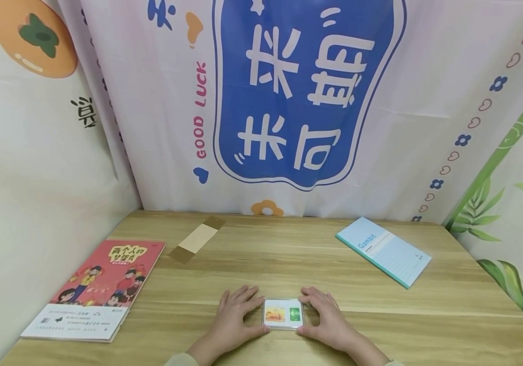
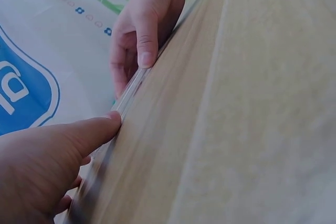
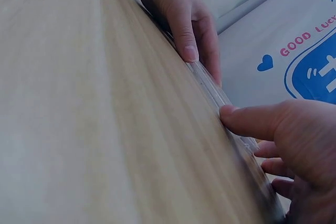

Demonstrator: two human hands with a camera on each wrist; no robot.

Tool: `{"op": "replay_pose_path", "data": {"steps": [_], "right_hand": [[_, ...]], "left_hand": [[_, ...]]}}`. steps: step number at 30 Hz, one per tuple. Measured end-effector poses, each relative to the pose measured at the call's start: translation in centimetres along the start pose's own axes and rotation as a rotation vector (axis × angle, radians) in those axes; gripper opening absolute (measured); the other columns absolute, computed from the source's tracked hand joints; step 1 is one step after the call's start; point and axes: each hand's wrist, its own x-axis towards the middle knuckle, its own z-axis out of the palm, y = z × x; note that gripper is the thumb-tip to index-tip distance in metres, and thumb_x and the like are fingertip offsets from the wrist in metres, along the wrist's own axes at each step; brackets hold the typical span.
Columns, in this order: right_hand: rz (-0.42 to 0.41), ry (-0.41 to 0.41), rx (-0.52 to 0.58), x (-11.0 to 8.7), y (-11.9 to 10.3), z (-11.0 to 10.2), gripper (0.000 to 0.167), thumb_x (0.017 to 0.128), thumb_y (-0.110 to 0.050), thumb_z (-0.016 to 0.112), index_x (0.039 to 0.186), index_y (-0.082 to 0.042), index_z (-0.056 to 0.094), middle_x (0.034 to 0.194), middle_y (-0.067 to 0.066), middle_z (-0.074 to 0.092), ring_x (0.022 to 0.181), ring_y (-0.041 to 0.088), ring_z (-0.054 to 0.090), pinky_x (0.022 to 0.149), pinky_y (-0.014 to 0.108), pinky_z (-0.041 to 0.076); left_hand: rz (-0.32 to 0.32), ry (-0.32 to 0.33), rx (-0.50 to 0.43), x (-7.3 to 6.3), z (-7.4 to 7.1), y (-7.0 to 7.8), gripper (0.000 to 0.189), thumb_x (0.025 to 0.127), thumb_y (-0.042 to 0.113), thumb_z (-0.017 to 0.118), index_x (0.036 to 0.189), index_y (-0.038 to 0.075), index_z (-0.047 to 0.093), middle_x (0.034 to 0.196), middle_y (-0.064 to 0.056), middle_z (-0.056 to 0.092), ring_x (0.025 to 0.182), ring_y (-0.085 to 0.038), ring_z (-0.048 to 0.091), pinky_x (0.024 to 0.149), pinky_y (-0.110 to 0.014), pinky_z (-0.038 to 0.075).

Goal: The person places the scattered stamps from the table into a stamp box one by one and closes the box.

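A small flat clear plastic case (image 1: 283, 314) with a white card inside lies on the table between both hands. On the card are an orange-yellow picture and a green rectangle. My left hand (image 1: 236, 320) grips its left side, thumb at the near corner and index finger at the far corner. The right hand (image 1: 327, 320) holds the right side in the same way. Seen edge-on in the left wrist view, the case (image 2: 134, 90) shows between the two thumbs. In the right wrist view its clear edge (image 3: 207, 85) spans from thumb to thumb.
A red picture book (image 1: 106, 290) lies at the left of the wooden table (image 1: 243, 254). Brown and beige tape (image 1: 198, 239) is stuck toward the back left. A light blue notebook (image 1: 383, 251) rests at the back right. Printed cloth (image 1: 165, 127) hangs behind.
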Motion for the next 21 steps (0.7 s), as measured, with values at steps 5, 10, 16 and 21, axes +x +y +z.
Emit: {"op": "replay_pose_path", "data": {"steps": [5, 10, 16, 21], "right_hand": [[-0.009, 0.013, -0.014, 0.0, -0.1, -0.1, 0.060, 0.068, -0.038, 0.070, 0.113, -0.003, 0.051, 0.128, 0.015, 0.039, 0.121, 0.035, 0.024, 0.096, 0.057, 0.005], [-0.013, 0.009, -0.039, 0.0, -0.1, -0.2, 0.062, 0.069, -0.039, 0.069, 0.114, -0.002, 0.049, 0.128, 0.015, 0.039, 0.121, 0.035, 0.024, 0.095, 0.058, 0.006], [0.005, -0.078, -0.081, 0.0, -0.2, -1.0, 0.074, 0.069, -0.044, 0.067, 0.122, 0.001, 0.042, 0.130, 0.017, 0.036, 0.121, 0.035, 0.025, 0.097, 0.054, 0.011], [-0.015, -0.027, -0.228, 0.3, -0.2, -4.0, 0.078, 0.073, -0.046, 0.062, 0.128, 0.004, 0.035, 0.130, 0.021, 0.034, 0.119, 0.037, 0.028, 0.096, 0.053, 0.019]], "left_hand": [[-0.004, 0.004, 0.004, 0.1, 0.0, -0.1, 0.063, 0.067, 0.054, 0.062, 0.114, 0.013, 0.057, 0.128, -0.009, 0.041, 0.120, -0.032, 0.028, 0.094, -0.061, 0.007], [0.010, -0.004, 0.012, 0.2, -0.1, 0.0, 0.063, 0.068, 0.053, 0.062, 0.116, 0.013, 0.055, 0.129, -0.009, 0.041, 0.120, -0.032, 0.028, 0.094, -0.061, 0.008], [0.033, -0.086, 0.014, -0.2, -0.8, -0.3, 0.076, 0.068, 0.058, 0.058, 0.122, 0.006, 0.047, 0.132, -0.014, 0.035, 0.122, -0.033, 0.024, 0.095, -0.058, 0.007], [-0.017, -0.080, 0.060, 0.2, -3.2, -0.9, 0.086, 0.071, 0.057, 0.057, 0.130, -0.001, 0.033, 0.135, -0.020, 0.026, 0.123, -0.036, 0.019, 0.096, -0.058, 0.007]]}}
